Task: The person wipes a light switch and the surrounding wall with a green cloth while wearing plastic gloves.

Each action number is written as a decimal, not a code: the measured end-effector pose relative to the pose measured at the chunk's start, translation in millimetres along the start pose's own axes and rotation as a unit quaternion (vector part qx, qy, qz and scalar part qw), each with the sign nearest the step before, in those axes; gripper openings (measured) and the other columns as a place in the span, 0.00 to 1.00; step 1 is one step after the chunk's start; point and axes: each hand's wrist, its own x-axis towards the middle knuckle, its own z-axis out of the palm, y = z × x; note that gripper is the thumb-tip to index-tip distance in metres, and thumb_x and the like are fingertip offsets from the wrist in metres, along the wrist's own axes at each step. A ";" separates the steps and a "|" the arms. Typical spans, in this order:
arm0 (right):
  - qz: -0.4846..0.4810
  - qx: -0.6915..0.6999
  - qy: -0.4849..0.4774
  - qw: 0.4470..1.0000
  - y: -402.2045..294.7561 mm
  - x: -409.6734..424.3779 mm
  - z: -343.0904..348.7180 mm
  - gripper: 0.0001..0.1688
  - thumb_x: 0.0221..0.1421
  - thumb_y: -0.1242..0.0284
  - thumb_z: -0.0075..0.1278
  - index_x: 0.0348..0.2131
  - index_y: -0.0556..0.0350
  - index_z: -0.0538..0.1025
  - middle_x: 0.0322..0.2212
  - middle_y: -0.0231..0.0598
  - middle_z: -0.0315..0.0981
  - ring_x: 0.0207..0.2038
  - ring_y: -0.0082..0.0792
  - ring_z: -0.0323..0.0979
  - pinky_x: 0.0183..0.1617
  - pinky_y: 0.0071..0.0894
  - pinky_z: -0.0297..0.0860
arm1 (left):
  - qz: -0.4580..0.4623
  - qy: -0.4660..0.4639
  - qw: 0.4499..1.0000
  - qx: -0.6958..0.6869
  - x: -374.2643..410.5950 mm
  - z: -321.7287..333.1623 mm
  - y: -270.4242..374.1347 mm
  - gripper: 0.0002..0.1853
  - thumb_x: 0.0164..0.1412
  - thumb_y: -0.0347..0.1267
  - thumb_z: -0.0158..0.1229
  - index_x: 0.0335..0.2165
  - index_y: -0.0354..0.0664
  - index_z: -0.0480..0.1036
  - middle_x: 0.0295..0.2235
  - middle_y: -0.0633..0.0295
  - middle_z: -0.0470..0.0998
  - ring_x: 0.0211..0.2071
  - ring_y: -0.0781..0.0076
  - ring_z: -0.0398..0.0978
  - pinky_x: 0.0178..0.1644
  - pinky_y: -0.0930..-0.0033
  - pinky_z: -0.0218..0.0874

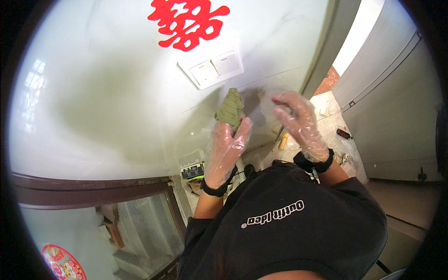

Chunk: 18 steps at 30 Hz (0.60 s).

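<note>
My left hand (229, 143), in a clear plastic glove, holds a bunched green cloth (230, 108) upright between thumb and fingers. The cloth is just below a white double wall switch (218, 69) on a glossy pale wall (122, 105). To the right, my right hand (297, 119), also in a clear plastic glove, is raised near the wall with its fingers curled and apart, holding nothing visible. Both wrists have black bands. A red paper-cut decoration (189, 22) is on the wall above the switch.
A grey door (392, 115) stands at the right beside a doorway. On the floor lie a dark bottle (343, 133) and a yellow-orange bottle (283, 142). An open container (192, 159) with items is below my left hand. A dark-framed window (147, 224) is at lower left.
</note>
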 end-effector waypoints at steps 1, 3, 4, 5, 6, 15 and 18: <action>-0.007 0.008 -0.017 1.000 -4.8 -1.6 6.2 0.20 0.56 0.70 0.56 0.47 0.60 0.76 0.44 0.45 0.75 0.48 0.36 0.73 0.54 0.35 0.69 | 0.029 0.004 0.999 0.035 -1.3 2.6 2.5 0.25 0.64 0.33 0.58 0.56 0.37 0.64 0.45 0.59 0.71 0.44 0.67 0.69 0.49 0.64 0.62; -0.022 0.026 -0.053 0.998 -14.3 -5.0 16.1 0.26 0.57 0.61 0.58 0.51 0.55 0.74 0.48 0.45 0.74 0.49 0.39 0.74 0.54 0.38 0.70 | 0.087 0.015 0.991 0.103 -5.0 10.3 6.0 0.24 0.62 0.30 0.59 0.55 0.37 0.66 0.47 0.52 0.72 0.49 0.57 0.69 0.53 0.58 0.59; -0.013 0.051 -0.059 0.997 -16.7 -6.7 21.6 0.28 0.57 0.61 0.58 0.53 0.55 0.72 0.48 0.45 0.74 0.49 0.39 0.73 0.54 0.38 0.69 | 0.126 0.012 0.988 0.083 -5.6 11.4 2.1 0.22 0.62 0.29 0.58 0.53 0.37 0.68 0.47 0.52 0.72 0.48 0.55 0.68 0.54 0.58 0.59; -0.003 0.077 -0.065 0.995 -17.4 -8.8 27.1 0.31 0.56 0.60 0.59 0.54 0.55 0.71 0.49 0.46 0.73 0.49 0.39 0.73 0.55 0.38 0.69 | 0.165 0.010 0.984 0.063 -5.0 12.6 -6.2 0.20 0.62 0.28 0.57 0.52 0.37 0.69 0.47 0.51 0.71 0.48 0.53 0.68 0.54 0.57 0.58; 0.005 0.104 -0.070 0.992 -17.6 -10.2 30.1 0.33 0.55 0.60 0.60 0.56 0.55 0.70 0.49 0.46 0.72 0.50 0.39 0.72 0.55 0.39 0.68 | 0.204 0.008 0.978 0.044 -4.7 12.9 -13.0 0.18 0.62 0.28 0.56 0.50 0.38 0.70 0.47 0.51 0.71 0.48 0.51 0.68 0.54 0.56 0.58; -0.019 0.015 -0.149 0.989 -6.4 -11.0 21.7 0.51 0.47 0.62 0.66 0.63 0.55 0.59 0.59 0.45 0.63 0.57 0.40 0.65 0.64 0.40 0.60 | 0.107 -0.071 0.965 0.231 -3.1 -20.8 -3.2 0.12 0.62 0.30 0.55 0.42 0.35 0.75 0.50 0.46 0.70 0.52 0.46 0.65 0.57 0.54 0.55; -0.033 -0.001 -0.226 0.974 -5.2 -8.1 21.2 0.53 0.44 0.60 0.68 0.63 0.55 0.59 0.58 0.44 0.64 0.58 0.40 0.65 0.64 0.37 0.60 | 0.163 -0.147 0.950 0.220 3.2 -17.6 2.7 0.08 0.55 0.26 0.55 0.35 0.33 0.72 0.40 0.44 0.73 0.44 0.42 0.68 0.47 0.51 0.60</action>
